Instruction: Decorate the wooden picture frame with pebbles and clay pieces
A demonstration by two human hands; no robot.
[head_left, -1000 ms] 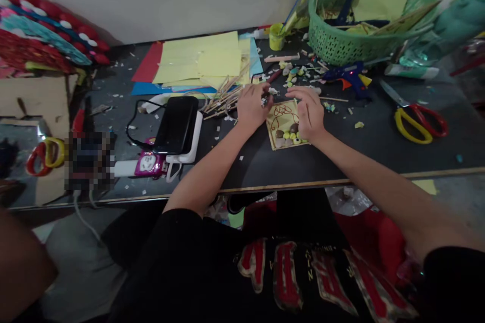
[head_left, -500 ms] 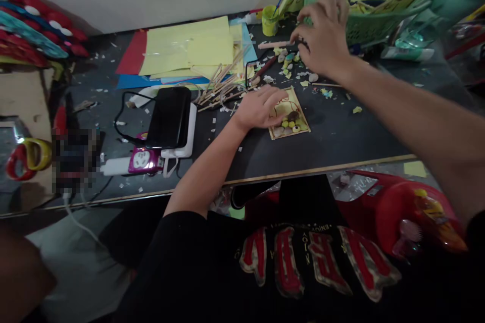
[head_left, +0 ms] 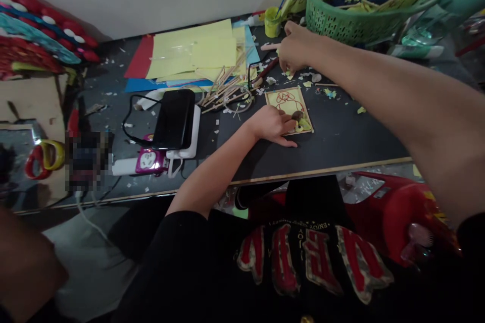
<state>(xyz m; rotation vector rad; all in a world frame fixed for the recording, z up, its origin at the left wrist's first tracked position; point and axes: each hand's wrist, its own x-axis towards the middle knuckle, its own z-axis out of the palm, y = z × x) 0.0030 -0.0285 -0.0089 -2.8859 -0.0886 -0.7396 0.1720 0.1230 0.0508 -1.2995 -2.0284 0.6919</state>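
1. Small yellow card (head_left: 288, 102) with a red line drawing lies flat on the dark bench (head_left: 341, 136), near the front edge; pebbles and yellow-green bits sit along its lower edge.
2. Left hand (head_left: 275, 126) rests palm-down on the card's lower left corner, fingers loosely spread, gripping nothing.
3. Right hand (head_left: 293, 50) reaches to the scraps (head_left: 303, 81) behind the card, fingers curled downward; whether they pinch anything, cannot tell.
4. Green basket (head_left: 341, 20) at the back right holds yellow paper and sticks.
5. Small yellow cup (head_left: 271, 21) with a brush stands left of the basket.
6. Wooden sticks (head_left: 223, 88), coloured paper sheets (head_left: 193, 53), a phone on a power bank (head_left: 175, 118) lie to the left.
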